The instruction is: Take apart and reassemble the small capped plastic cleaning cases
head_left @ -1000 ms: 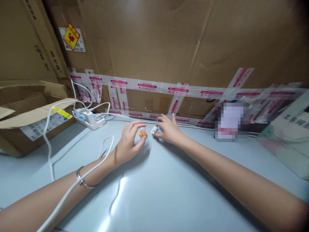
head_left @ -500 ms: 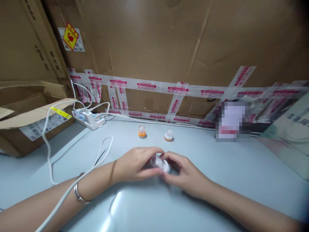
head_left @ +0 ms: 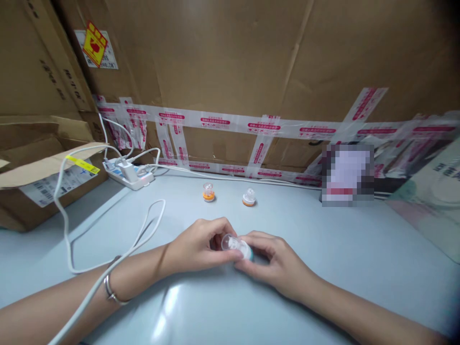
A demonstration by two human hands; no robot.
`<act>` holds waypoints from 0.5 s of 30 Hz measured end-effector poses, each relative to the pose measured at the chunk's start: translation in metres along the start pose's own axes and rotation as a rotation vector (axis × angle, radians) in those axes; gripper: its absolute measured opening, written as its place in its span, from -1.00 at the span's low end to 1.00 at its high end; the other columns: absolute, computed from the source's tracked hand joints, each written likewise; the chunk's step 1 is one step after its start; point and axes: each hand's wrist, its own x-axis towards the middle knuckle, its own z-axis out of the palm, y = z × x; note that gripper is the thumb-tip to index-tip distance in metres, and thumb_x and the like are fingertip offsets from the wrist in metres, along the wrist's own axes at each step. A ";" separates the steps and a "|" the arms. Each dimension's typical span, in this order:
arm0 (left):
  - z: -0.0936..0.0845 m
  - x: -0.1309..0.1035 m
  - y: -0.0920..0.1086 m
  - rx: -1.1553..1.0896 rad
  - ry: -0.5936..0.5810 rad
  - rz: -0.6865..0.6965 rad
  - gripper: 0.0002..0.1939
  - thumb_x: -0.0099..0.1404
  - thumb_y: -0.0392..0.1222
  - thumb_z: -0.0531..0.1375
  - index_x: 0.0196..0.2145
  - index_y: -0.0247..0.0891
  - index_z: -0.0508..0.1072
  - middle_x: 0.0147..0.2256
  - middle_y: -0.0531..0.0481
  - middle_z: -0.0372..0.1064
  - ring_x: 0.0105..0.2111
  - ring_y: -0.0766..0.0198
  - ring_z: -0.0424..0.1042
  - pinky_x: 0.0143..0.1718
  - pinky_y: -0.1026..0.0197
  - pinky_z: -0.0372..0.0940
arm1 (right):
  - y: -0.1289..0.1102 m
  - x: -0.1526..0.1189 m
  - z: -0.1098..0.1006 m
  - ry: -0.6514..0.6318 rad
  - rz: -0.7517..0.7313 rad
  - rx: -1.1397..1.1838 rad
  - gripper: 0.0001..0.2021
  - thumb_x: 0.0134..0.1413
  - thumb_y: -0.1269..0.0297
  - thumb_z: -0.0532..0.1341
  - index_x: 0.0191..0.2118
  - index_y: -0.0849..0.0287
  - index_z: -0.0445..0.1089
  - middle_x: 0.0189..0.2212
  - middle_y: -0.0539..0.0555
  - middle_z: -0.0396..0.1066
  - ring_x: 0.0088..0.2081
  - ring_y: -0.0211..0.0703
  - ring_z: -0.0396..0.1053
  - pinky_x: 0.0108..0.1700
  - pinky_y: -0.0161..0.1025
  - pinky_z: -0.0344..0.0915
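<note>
Between both hands, just above the table, is a small round piece with a white and teal base (head_left: 246, 250) and a clear cap (head_left: 227, 241). It lies tilted, cap end to the left. My left hand (head_left: 206, 242) is closed on the clear cap with thumb and fingers. Around the base, my right hand (head_left: 271, 256) is closed from the other side. Whether the cap is seated or loose I cannot tell. Farther back stand two similar pieces: an orange-based one with a clear top (head_left: 208, 192) and a white one with an orange bottom (head_left: 249, 197).
A white power strip (head_left: 131, 178) with plugs sits at the back left beside an open cardboard box (head_left: 53, 191). A white cable (head_left: 108, 270) loops across my left forearm. A large taped carton (head_left: 215, 62) lines the back. A blurred-out object (head_left: 347, 175) stands at the right.
Both hands stay on the piece. My left fingers have curled in nearer the clear cap, and more of the cap and the teal base shows. The view has shifted slightly.
</note>
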 end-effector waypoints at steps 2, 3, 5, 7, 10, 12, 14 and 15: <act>-0.005 0.002 0.002 -0.078 0.180 -0.074 -0.79 0.21 -0.08 0.15 -0.45 -0.29 0.30 -0.61 0.11 0.24 -0.62 0.42 0.19 -0.58 0.37 0.13 | 0.002 -0.001 -0.001 0.015 0.013 0.004 -0.82 -0.02 0.24 0.27 -0.25 0.13 0.50 -0.31 0.07 0.42 -0.27 -0.14 0.37 -0.21 -0.28 0.25; -0.008 0.003 0.003 -0.107 0.245 -0.089 -0.79 0.20 -0.08 0.15 -0.45 -0.28 0.29 -0.62 0.12 0.21 -0.63 0.42 0.17 -0.59 0.36 0.12 | 0.003 -0.001 -0.001 0.018 0.019 0.013 -0.81 -0.03 0.23 0.28 -0.25 0.13 0.50 -0.30 0.07 0.43 -0.26 -0.13 0.37 -0.20 -0.28 0.26; -0.013 0.005 0.005 -0.125 0.278 -0.073 -0.81 0.18 -0.10 0.17 -0.42 -0.28 0.29 -0.58 0.10 0.23 -0.59 0.41 0.19 -0.55 0.34 0.14 | 0.005 -0.001 -0.001 0.013 0.027 0.038 -0.78 -0.04 0.21 0.29 -0.23 0.12 0.49 -0.27 0.08 0.43 -0.24 -0.12 0.38 -0.17 -0.26 0.27; -0.014 0.006 0.005 -0.114 0.227 -0.040 -0.82 0.17 -0.12 0.19 -0.39 -0.28 0.32 -0.56 0.10 0.22 -0.56 0.40 0.18 -0.51 0.33 0.15 | 0.005 -0.001 0.000 0.009 0.038 0.070 -0.75 -0.06 0.21 0.30 -0.21 0.13 0.48 -0.25 0.08 0.43 -0.21 -0.10 0.38 -0.14 -0.24 0.29; -0.010 0.007 0.001 -0.074 0.171 -0.052 -0.80 0.16 -0.11 0.20 -0.32 -0.28 0.34 -0.54 0.12 0.17 -0.54 0.39 0.16 -0.48 0.33 0.16 | 0.005 -0.001 0.001 0.020 0.079 0.143 -0.73 -0.08 0.25 0.31 -0.19 0.15 0.46 -0.23 0.08 0.42 -0.19 -0.11 0.39 -0.10 -0.23 0.31; -0.009 0.008 -0.006 0.001 0.186 -0.088 -0.77 0.16 -0.10 0.20 -0.27 -0.28 0.36 -0.52 0.11 0.18 -0.52 0.38 0.16 -0.47 0.33 0.16 | 0.004 0.000 0.001 0.021 0.109 0.196 -0.71 -0.11 0.28 0.32 -0.17 0.16 0.45 -0.23 0.07 0.41 -0.18 -0.13 0.39 -0.08 -0.23 0.31; -0.010 0.011 -0.015 0.117 0.213 -0.120 -0.76 0.15 -0.11 0.21 -0.24 -0.28 0.38 -0.48 0.09 0.21 -0.52 0.38 0.15 -0.47 0.32 0.15 | 0.004 0.000 0.001 0.027 0.141 0.231 -0.69 -0.12 0.31 0.32 -0.16 0.17 0.44 -0.22 0.07 0.40 -0.17 -0.14 0.39 -0.06 -0.22 0.31; -0.010 0.013 -0.020 0.174 0.228 -0.127 -0.75 0.15 -0.13 0.21 -0.23 -0.29 0.39 -0.47 0.08 0.22 -0.53 0.38 0.15 -0.47 0.32 0.15 | 0.003 0.001 0.001 0.034 0.157 0.244 -0.69 -0.13 0.31 0.32 -0.16 0.17 0.43 -0.21 0.06 0.39 -0.17 -0.15 0.39 -0.05 -0.22 0.31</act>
